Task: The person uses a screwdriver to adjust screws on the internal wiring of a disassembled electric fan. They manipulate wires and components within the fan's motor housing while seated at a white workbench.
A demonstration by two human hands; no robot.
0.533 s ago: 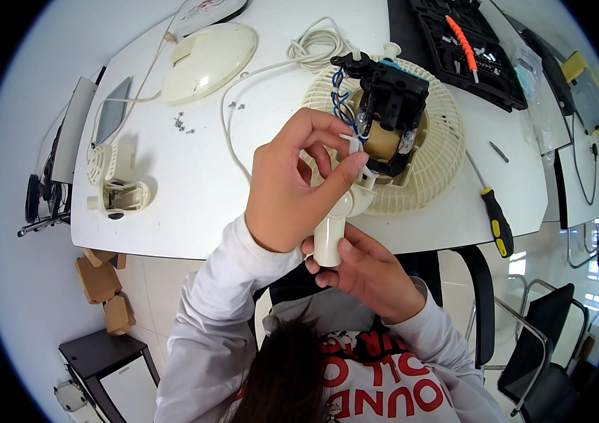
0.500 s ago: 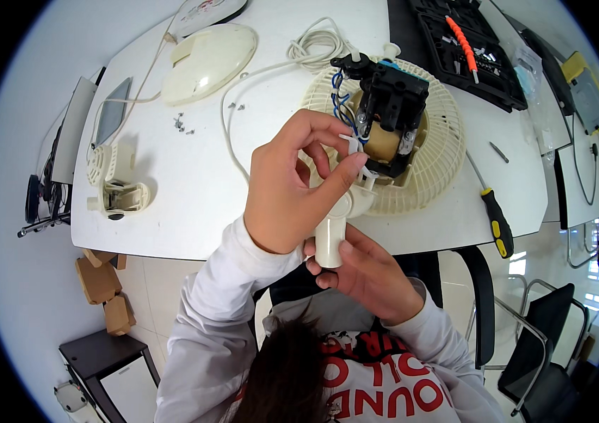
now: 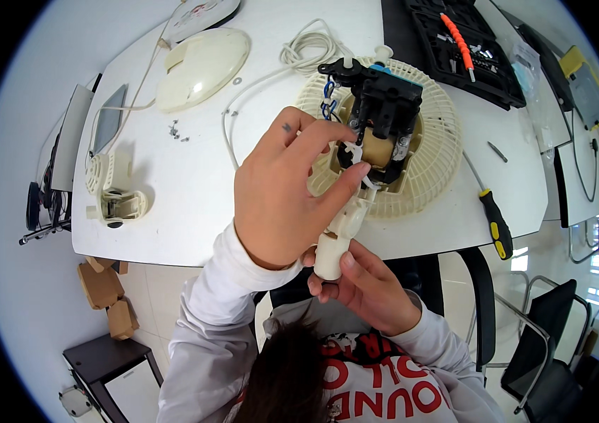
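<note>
My left hand [image 3: 278, 187] curls over a small white plastic piece [image 3: 356, 154], with thumb and index fingertip on either side of it. That piece sits at the near side of a black fan motor assembly [image 3: 387, 95] with blue wires. The motor rests on a round cream fan grille [image 3: 442, 144]. Lower down, my right hand [image 3: 377, 292] grips a cream tubular fan neck [image 3: 331, 259], fingers beneath and thumb along its side. The neck's upper end reaches up to the motor's near side, tilted to the right. My left hand partly hides that joint.
A cream motor housing [image 3: 118, 187], loose screws [image 3: 175, 130], a cream cover [image 3: 204, 69] and a coiled cable [image 3: 311, 48] lie on the left and at the back. To the right are a screwdriver [image 3: 497, 224], a small metal bit [image 3: 497, 151] and a black tool case [image 3: 447, 49].
The cream neck has tilted, its lower end coming slightly toward me. My left hand has shifted a little left and nearer, still at the white piece. My right hand keeps its hold.
</note>
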